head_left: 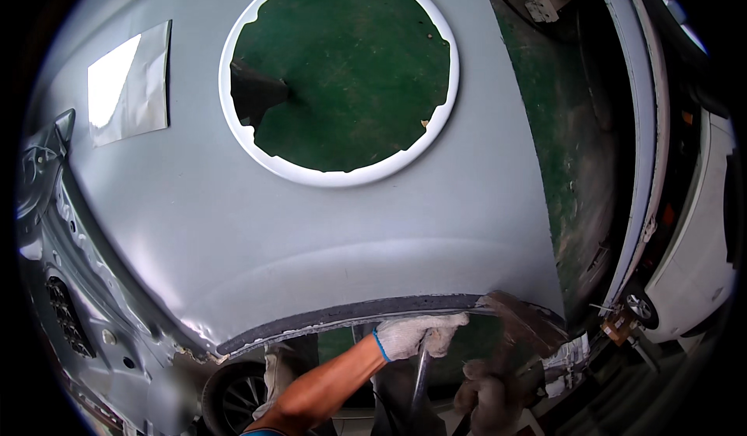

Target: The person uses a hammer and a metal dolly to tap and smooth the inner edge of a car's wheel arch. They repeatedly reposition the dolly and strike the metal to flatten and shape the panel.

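White ring [342, 178] around green floor [342, 86] near top edge of grey panel [342, 230], shiny sheet [152, 101] toward left edge, left hand [420, 335] curled at lower edge, blurred right hand [489, 393] below, both grasps unclear

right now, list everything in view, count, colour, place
panel: one, grey, centre
ring: one, white, top centre
floor: one, green, through ring
dark shape: one, black, through ring
dark band: one, blackish, panel's lower edge
shiny sheet: one, silver, upper left
holed metal part: one, grey, left
wheels: two, dark, lower left, lower right
curved strip: one, pale, right
car: one, white, far right
blurred object: one, brown, lower right
rod: one, silver, lower centre
left hand: one, white glove, around rod
right hand: one, blurred greyish glove, lower right
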`<state>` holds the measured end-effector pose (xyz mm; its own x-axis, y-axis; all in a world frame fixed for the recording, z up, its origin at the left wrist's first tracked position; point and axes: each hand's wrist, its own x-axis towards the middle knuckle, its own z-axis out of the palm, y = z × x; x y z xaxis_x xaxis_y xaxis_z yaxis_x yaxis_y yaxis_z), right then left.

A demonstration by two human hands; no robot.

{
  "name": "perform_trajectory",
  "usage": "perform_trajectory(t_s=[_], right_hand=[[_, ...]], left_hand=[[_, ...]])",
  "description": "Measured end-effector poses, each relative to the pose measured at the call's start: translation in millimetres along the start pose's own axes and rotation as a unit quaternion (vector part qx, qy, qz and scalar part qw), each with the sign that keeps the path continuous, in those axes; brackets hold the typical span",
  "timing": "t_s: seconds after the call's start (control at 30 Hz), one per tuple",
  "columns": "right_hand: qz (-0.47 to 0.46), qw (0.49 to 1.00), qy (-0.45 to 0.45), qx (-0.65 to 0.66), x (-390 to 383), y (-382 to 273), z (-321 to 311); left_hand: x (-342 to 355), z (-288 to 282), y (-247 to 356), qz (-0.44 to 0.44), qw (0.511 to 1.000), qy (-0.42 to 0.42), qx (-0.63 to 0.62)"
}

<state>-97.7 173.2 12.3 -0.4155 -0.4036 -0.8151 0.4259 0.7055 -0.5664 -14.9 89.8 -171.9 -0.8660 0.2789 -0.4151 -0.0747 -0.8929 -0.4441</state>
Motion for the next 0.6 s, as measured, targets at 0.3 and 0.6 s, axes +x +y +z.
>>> perform_trajectory(t_s=[0.3, 0.6], right_hand=[[-0.103, 0.924, -0.009, -0.368, -3, 23, -22], [-0.012, 0.983, 0.16, -0.089, -29, -55, -27]], left_hand=[[6, -16, -7, -0.014, 0.997, 0.072, 0.009], [-8, -10, -21, 0.121, 0.977, 0.145, -0.098]])
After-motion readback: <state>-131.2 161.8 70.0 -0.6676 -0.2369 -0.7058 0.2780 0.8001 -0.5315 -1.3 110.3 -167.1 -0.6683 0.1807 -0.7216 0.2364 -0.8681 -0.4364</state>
